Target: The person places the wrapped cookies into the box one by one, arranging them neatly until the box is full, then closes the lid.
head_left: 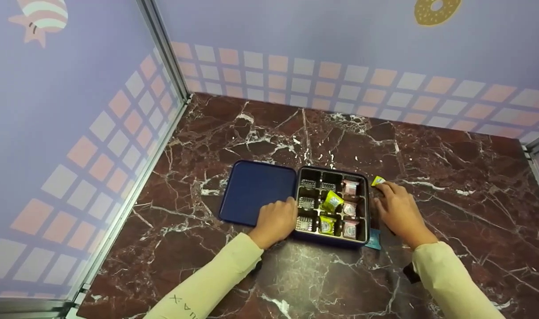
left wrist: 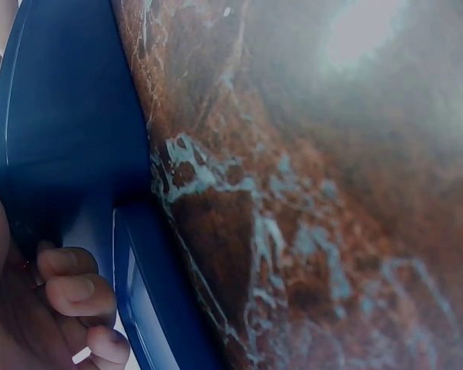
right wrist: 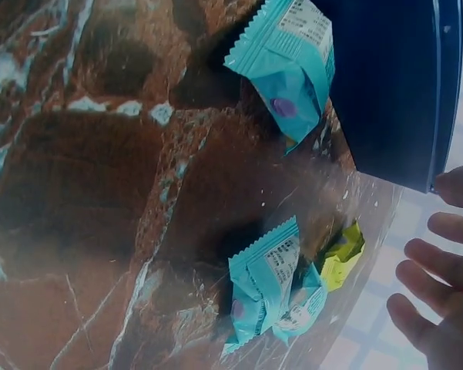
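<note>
A dark blue tin box [head_left: 331,239] lies with its hinged lid [head_left: 260,190] folded out to the left. My left hand [head_left: 276,221] grips the left rim beside the lid, its fingers curled at the wall in the left wrist view. Yellow candies [head_left: 333,201] sit in the middle column of the divided tray and pink candies [head_left: 350,186] in the right one. Right of the box, my right hand [head_left: 398,212] reaches over a yellow wrapped candy [right wrist: 344,256] on the table, fingers loosely spread in the right wrist view.
Teal wrapped candies [right wrist: 266,281] lie close to that yellow one. Another teal candy [right wrist: 289,69] rests against the box's front right corner. The marble-patterned table [head_left: 194,266] is bordered by patterned panels [head_left: 318,40] at the back and sides.
</note>
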Demonstrator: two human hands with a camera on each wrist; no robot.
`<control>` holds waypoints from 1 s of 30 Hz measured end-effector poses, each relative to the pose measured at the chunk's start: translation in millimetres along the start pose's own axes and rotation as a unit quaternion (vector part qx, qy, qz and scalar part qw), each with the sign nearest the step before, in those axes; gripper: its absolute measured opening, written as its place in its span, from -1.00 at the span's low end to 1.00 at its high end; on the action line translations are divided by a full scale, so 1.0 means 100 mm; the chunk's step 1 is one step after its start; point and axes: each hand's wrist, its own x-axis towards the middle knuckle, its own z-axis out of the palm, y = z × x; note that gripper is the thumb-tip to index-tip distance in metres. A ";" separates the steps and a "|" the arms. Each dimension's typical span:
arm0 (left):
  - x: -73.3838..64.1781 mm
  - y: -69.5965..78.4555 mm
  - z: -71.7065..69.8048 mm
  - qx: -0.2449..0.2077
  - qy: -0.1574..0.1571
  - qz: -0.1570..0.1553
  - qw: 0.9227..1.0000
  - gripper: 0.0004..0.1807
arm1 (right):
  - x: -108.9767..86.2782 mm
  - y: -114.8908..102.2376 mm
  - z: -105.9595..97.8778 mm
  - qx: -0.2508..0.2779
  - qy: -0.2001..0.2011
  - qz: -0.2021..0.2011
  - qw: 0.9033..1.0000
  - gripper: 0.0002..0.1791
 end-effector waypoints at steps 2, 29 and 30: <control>0.00 0.00 -0.01 0.002 0.000 0.001 1.000 -0.62 | 0.00 0.02 -0.01 0.006 -0.013 0.008 1.000 -0.61; 0.00 -0.01 0.01 0.007 0.008 0.002 1.000 -0.62 | 0.09 0.20 0.06 -0.016 -0.141 0.041 0.989 -0.46; 0.00 -0.01 0.01 0.007 0.007 0.003 1.000 -0.61 | 0.09 0.20 0.07 -0.016 -0.143 0.041 0.989 -0.46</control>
